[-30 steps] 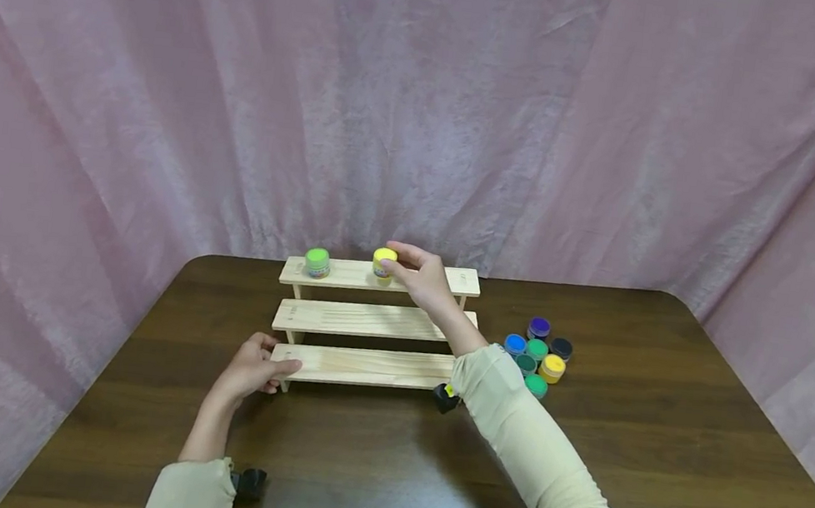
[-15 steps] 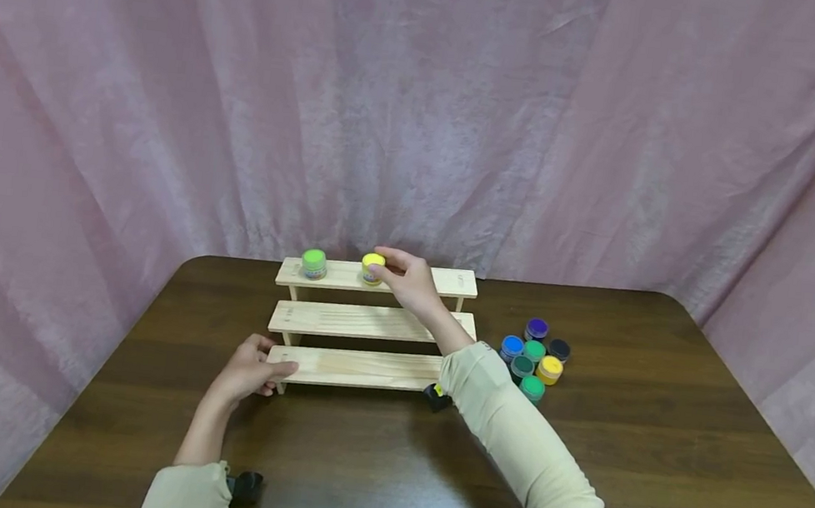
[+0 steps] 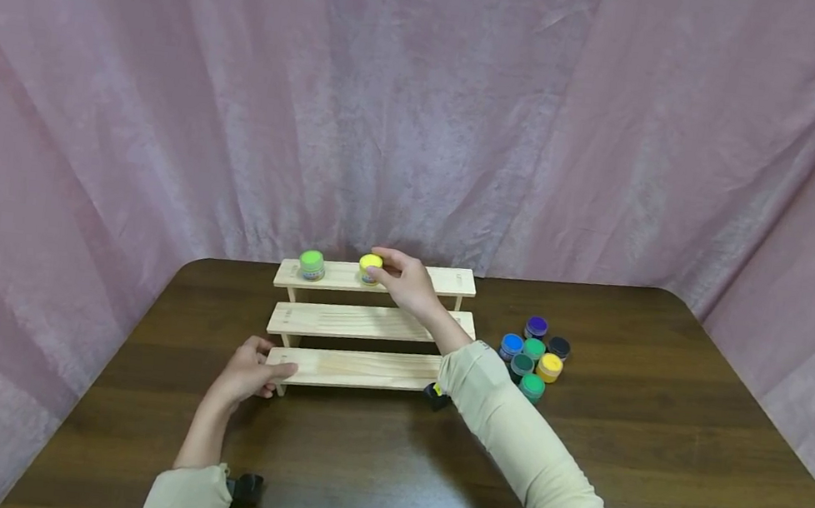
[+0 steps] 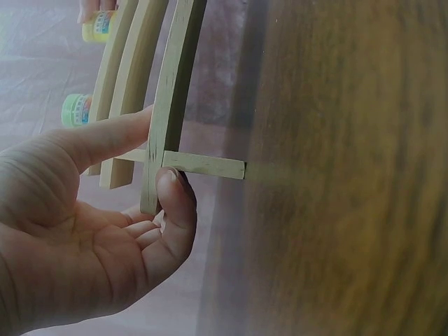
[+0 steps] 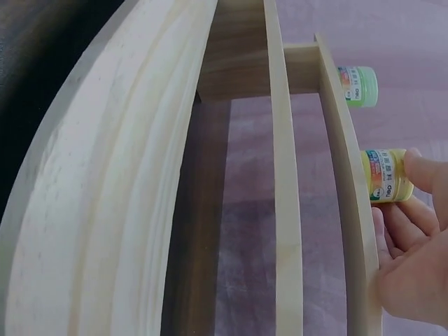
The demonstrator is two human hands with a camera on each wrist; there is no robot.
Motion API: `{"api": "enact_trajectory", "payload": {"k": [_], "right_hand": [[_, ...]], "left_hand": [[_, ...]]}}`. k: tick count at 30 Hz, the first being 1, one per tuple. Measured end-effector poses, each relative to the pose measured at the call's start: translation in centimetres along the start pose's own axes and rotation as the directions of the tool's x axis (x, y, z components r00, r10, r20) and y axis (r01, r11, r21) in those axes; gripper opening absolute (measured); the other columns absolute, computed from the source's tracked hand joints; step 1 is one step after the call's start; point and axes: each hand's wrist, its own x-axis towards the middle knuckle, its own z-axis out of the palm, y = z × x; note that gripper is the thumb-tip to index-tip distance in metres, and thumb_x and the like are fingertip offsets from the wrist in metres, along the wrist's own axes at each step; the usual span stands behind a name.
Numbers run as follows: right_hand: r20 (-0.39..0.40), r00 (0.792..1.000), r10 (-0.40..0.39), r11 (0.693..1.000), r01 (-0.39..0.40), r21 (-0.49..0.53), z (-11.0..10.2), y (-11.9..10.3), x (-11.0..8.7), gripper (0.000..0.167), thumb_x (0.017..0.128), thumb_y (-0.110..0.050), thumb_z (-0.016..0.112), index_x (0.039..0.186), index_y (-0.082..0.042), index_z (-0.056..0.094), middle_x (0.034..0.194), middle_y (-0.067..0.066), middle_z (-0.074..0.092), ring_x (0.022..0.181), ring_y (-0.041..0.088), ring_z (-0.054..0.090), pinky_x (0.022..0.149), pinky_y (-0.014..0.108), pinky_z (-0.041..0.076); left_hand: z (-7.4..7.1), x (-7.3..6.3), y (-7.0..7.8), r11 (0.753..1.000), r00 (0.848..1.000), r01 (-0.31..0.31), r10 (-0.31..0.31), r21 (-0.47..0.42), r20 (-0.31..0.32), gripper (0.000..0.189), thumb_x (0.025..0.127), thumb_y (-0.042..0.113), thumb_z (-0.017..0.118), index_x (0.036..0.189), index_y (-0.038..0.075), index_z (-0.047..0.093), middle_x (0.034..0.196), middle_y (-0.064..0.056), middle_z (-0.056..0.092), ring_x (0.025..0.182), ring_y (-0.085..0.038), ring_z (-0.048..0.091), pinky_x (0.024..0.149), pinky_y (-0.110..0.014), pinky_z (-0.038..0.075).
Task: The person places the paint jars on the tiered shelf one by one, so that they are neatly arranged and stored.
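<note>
A three-tier wooden shelf stand (image 3: pixel 347 322) stands on the table. My left hand (image 3: pixel 243 374) grips the left end of its lowest board, thumb on top and fingers curled beneath, as the left wrist view shows. On the top board my right hand (image 3: pixel 410 284) pinches a yellow-lidded paint jar (image 5: pixel 387 175) between thumb and fingers; the jar's base meets the board. To its left, apart from it, a light green paint jar (image 3: pixel 311 265) sits upright on that same board.
Right of the stand, several paint jars cluster on the brown table (image 3: pixel 661 417): purple (image 3: pixel 536 327), blue (image 3: pixel 511 345), black (image 3: pixel 559 347), yellow-orange (image 3: pixel 550 368) and greens (image 3: pixel 531 387). A pink curtain (image 3: pixel 424 105) hangs behind the table's far edge.
My right hand has moved the yellow jar slightly left and down along the top board, closer to the light green jar. The left hand keeps its grip on the lowest board.
</note>
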Motion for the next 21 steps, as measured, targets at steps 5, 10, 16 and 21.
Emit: {"api": "enact_trajectory", "payload": {"k": [5,10,16,21], "right_hand": [[0.021,1.0,0.011,1.0,-0.011,0.005,0.16,-0.01,0.08,0.048,0.096,-0.023,0.063,0.14,-0.007,0.052,0.133,0.014,0.061,0.119,0.027,0.061,0.097,0.035,0.052],[0.027,1.0,-0.006,1.0,0.006,-0.005,0.32,0.12,0.26,0.046,0.096,-0.022,0.062,0.139,-0.006,0.053,0.131,0.015,0.062,0.116,0.028,0.062,0.093,0.033,0.052],[0.008,1.0,-0.016,1.0,0.016,-0.008,0.38,0.17,0.45,0.045,0.096,-0.023,0.061,0.138,-0.006,0.054,0.13,0.015,0.063,0.116,0.028,0.062,0.093,0.033,0.052],[0.001,1.0,0.0,1.0,0.0,-0.009,0.25,0.11,0.5,0.044,0.096,-0.023,0.062,0.137,-0.007,0.055,0.13,0.015,0.063,0.117,0.028,0.061,0.095,0.035,0.052]], "left_hand": [[-0.07,-0.14,-0.27,1.0,1.0,-0.001,0.001,-0.002,0.004,0.065,0.091,0.015,0.067,0.134,-0.012,0.027,0.071,-0.001,0.054,0.055,-0.009,0.052,0.052,-0.022,0.048],[-0.16,-0.11,-0.42,1.0,1.0,0.006,-0.006,0.001,-0.013,0.063,0.09,0.013,0.067,0.133,-0.012,0.028,0.073,-0.003,0.056,0.054,-0.008,0.052,0.051,-0.021,0.048],[-0.28,0.02,-0.47,1.0,1.0,0.0,0.0,-0.001,-0.019,0.062,0.09,0.013,0.067,0.132,-0.012,0.028,0.074,-0.003,0.056,0.055,-0.009,0.052,0.051,-0.021,0.048],[-0.29,-0.05,-0.3,1.0,1.0,-0.005,0.005,-0.003,-0.011,0.062,0.091,0.014,0.067,0.132,-0.011,0.029,0.07,-0.001,0.053,0.055,-0.009,0.051,0.052,-0.021,0.048]]}}
